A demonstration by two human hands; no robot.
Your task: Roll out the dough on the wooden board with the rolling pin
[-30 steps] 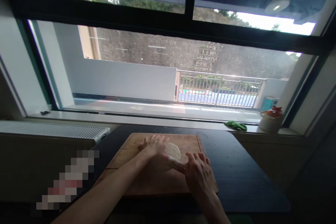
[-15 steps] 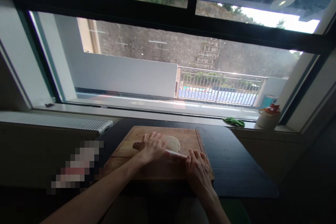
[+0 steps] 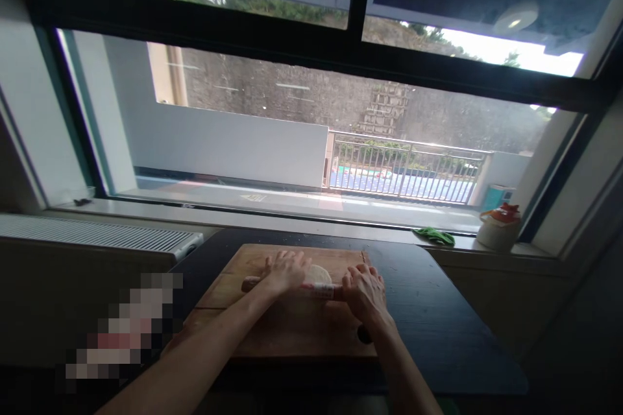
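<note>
A wooden rolling pin (image 3: 318, 290) lies nearly level across a pale, flat round of dough (image 3: 320, 274). Over the left part of the pin rests my left hand (image 3: 287, 270), its fingers curved forward across it and its fingertips hidden from me. My right hand (image 3: 363, 285) grips the right end of the pin, fingers wrapped over it. Beyond my left hand the pin's left handle (image 3: 250, 283) sticks out. Everything sits on a wooden cutting board (image 3: 292, 331), with a dark round hole beside my right wrist. My left hand covers the left side of the dough.
The board stands on a dark table (image 3: 428, 311) below a large window. On the sill at the right are a green cloth (image 3: 435, 236) and a white container (image 3: 498, 233) with an orange-red top. A radiator (image 3: 97, 237) is on the left, near a pixelated patch.
My right hand and the right end of the rolling pin have moved away from me, so the slanted pin is now almost level. The view has tilted slightly up.
</note>
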